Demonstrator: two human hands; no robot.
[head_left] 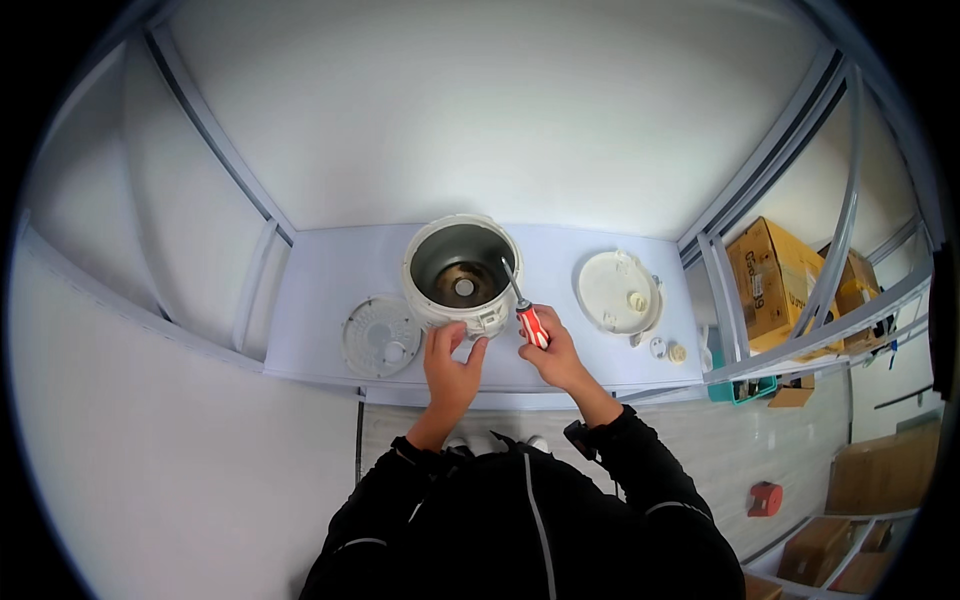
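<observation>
An open white rice cooker body [413,285] stands on the table before me, its grey inside bare with a brown-stained bottom and a round centre piece. My right hand [553,352] is closed around the red-and-white handle of a screwdriver [533,324]. The screwdriver's metal shaft points up and away, its tip at the cooker's right rim; whether it touches cannot be told. At the cooker's front, my left hand [452,374] has thumb and fingers apart, fingertips against the lower front housing. Left of the cooker lies a round, perforated white plastic cover [366,335].
On the table [330,265] at right lies a round white lid [605,290] with a small cream part on it. Two small round parts [677,353] sit near the front edge. Frame posts flank the table; beyond the right one are cardboard boxes [775,275] and a red stool [765,499].
</observation>
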